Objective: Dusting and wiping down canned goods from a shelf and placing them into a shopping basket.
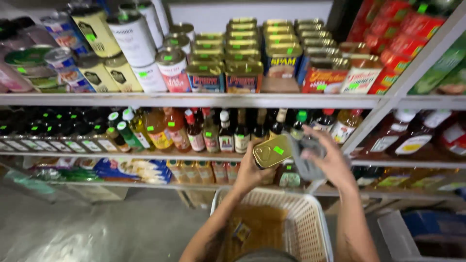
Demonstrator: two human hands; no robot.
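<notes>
The left hand is closed around a flat rectangular gold tin bearing a small green sticker, holding it tilted in front of the middle shelf. The right hand grips a grey handheld device, its upper end touching or just beside the tin — exact contact cannot be told.

Directly below both hands sits a white woven plastic basket; a brown cardboard liner covers its bottom.

Shelving: a metal rack with pale, worn shelf boards spans the view.
- Top shelf: round cans at left, stacked rectangular tins at centre, red packages at right.
- Middle shelf: dark-capped bottles at left, sauce and oil bottles at centre — more bottles beyond the upright at right.
- Lower shelf: blue and yellow packets lying flat.

Most items carry small green stickers.

Floor: grey concrete, scuffed and faintly glossy, visible at lower left. The lighting is dim and warm.
</notes>
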